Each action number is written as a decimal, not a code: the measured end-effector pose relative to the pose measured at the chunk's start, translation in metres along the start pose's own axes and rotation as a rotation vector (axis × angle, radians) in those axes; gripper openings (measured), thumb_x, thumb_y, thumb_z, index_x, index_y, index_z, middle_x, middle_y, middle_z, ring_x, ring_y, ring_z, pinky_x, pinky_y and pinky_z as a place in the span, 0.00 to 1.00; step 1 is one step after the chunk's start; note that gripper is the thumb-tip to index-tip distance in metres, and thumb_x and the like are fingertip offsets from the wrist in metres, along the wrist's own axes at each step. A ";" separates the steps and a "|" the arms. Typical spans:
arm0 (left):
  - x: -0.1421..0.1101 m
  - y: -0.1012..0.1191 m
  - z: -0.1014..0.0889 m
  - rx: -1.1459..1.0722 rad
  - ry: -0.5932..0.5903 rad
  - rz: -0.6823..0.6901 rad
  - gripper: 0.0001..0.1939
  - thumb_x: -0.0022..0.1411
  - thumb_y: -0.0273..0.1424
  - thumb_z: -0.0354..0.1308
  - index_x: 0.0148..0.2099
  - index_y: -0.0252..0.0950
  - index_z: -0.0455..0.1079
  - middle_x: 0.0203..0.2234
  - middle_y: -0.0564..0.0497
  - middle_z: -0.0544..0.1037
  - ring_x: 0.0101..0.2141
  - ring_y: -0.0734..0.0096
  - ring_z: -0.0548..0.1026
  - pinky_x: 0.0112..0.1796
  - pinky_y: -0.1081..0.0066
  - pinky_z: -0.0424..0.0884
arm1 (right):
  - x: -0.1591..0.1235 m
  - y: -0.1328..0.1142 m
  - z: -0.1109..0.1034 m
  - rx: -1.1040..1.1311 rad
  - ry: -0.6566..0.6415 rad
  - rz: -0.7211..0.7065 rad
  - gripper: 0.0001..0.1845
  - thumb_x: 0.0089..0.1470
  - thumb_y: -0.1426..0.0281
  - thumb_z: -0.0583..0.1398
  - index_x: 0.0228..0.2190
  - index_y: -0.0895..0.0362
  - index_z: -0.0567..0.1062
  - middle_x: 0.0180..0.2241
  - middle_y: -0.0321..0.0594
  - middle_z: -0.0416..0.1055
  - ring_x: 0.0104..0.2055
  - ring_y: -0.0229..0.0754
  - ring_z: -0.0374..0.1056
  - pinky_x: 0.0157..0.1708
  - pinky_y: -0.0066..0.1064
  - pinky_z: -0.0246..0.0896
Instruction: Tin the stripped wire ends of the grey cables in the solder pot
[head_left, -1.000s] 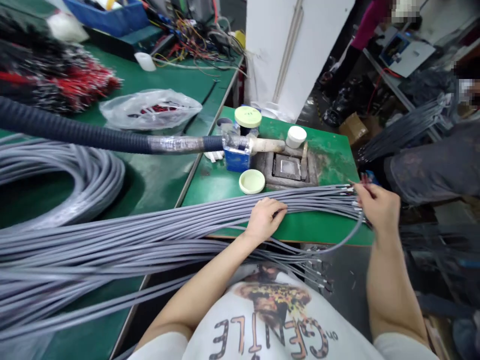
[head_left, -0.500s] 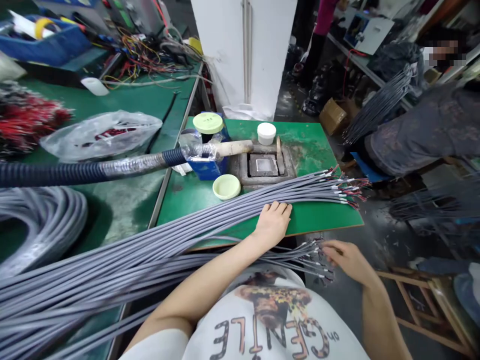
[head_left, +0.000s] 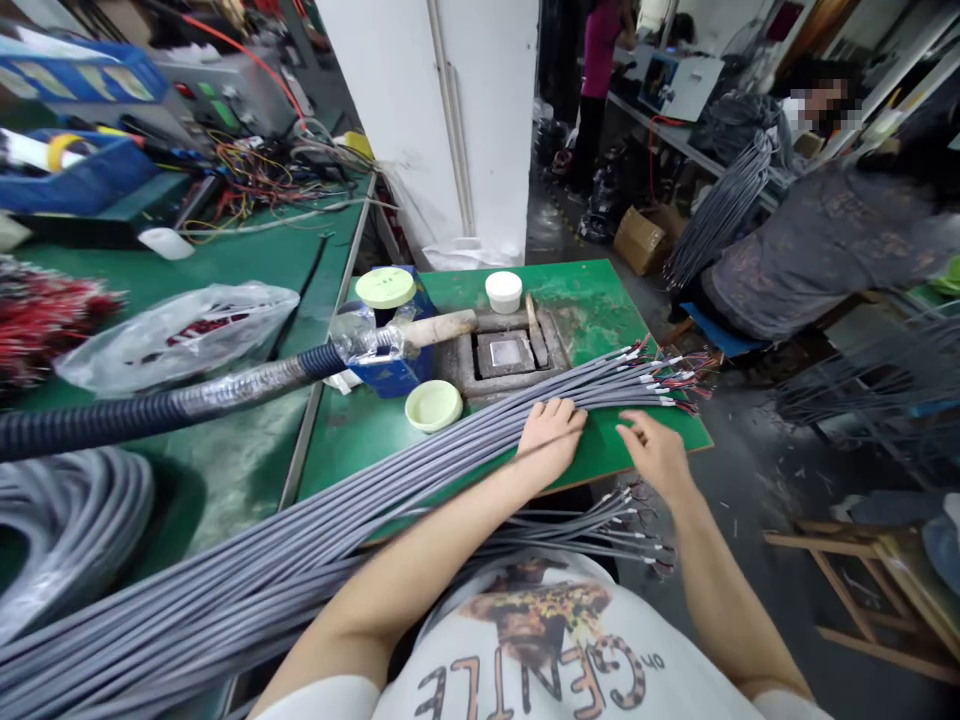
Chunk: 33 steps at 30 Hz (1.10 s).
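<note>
Now the right hand [head_left: 656,455] has risen from the lower cables [head_left: 577,525] to just beside the bundle of grey cables [head_left: 450,455] on the table [head_left: 600,300], which suggests the gathering goes on. Its thumb and fingers are partly bent; whether they pinch anything, I cannot tell. The left hand [head_left: 551,440] has stayed on the bundle, palm down, fingers curled over it, how firmly is unclear. The bundle's long axis runs slantwise from the person's near left to far right, its bare wire ends [head_left: 686,375] pointing right and slightly away.
</note>
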<state>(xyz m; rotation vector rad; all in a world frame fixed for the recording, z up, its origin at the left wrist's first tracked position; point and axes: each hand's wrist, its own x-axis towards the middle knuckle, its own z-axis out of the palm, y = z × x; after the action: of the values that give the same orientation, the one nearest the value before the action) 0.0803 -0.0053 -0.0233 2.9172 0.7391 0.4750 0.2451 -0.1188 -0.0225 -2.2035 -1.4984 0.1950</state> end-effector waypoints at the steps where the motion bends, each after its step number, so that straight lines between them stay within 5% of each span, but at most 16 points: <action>1: 0.001 -0.001 -0.001 0.001 0.013 -0.017 0.15 0.63 0.30 0.52 0.52 0.38 0.64 0.41 0.44 0.70 0.43 0.57 0.65 0.40 0.60 0.60 | 0.008 0.008 0.000 -0.084 0.029 0.033 0.20 0.58 0.62 0.53 0.49 0.55 0.70 0.27 0.37 0.74 0.29 0.42 0.69 0.30 0.29 0.57; 7: 0.021 -0.013 -0.002 -0.007 0.041 -0.058 0.12 0.63 0.27 0.50 0.49 0.36 0.66 0.40 0.44 0.70 0.42 0.57 0.65 0.41 0.60 0.61 | 0.054 0.028 0.003 -0.388 0.042 0.069 0.22 0.57 0.62 0.55 0.52 0.54 0.67 0.30 0.41 0.76 0.31 0.45 0.70 0.29 0.31 0.56; 13: 0.021 -0.013 -0.003 -0.009 0.057 0.012 0.10 0.64 0.28 0.48 0.43 0.37 0.70 0.37 0.44 0.70 0.41 0.59 0.65 0.39 0.60 0.61 | 0.075 0.027 0.003 -0.277 0.200 -0.132 0.20 0.58 0.65 0.54 0.52 0.56 0.65 0.38 0.46 0.74 0.42 0.49 0.67 0.40 0.34 0.57; 18: 0.015 -0.004 0.003 0.034 0.000 0.043 0.08 0.63 0.28 0.50 0.35 0.35 0.70 0.35 0.43 0.70 0.40 0.57 0.65 0.38 0.59 0.61 | 0.075 0.031 0.006 -0.206 0.146 -0.201 0.11 0.57 0.69 0.53 0.42 0.59 0.68 0.38 0.46 0.72 0.42 0.48 0.65 0.43 0.35 0.55; 28: 0.007 0.012 0.004 0.012 -0.021 0.021 0.10 0.60 0.32 0.55 0.43 0.32 0.68 0.39 0.41 0.69 0.43 0.54 0.64 0.38 0.60 0.63 | 0.063 0.035 -0.016 -0.388 -0.130 -0.350 0.12 0.54 0.66 0.58 0.40 0.57 0.73 0.40 0.45 0.70 0.44 0.48 0.61 0.42 0.36 0.50; 33: 0.008 0.010 0.001 0.012 0.000 0.014 0.18 0.61 0.33 0.54 0.52 0.31 0.65 0.40 0.40 0.69 0.43 0.55 0.64 0.40 0.59 0.61 | 0.082 0.019 -0.027 -0.476 -0.017 -0.433 0.11 0.57 0.67 0.56 0.40 0.56 0.75 0.41 0.47 0.71 0.46 0.50 0.59 0.46 0.41 0.48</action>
<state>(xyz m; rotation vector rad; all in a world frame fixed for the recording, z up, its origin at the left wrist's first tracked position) 0.0912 -0.0101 -0.0208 2.9351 0.7239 0.4734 0.3034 -0.0577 0.0044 -2.1364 -2.1597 -0.3148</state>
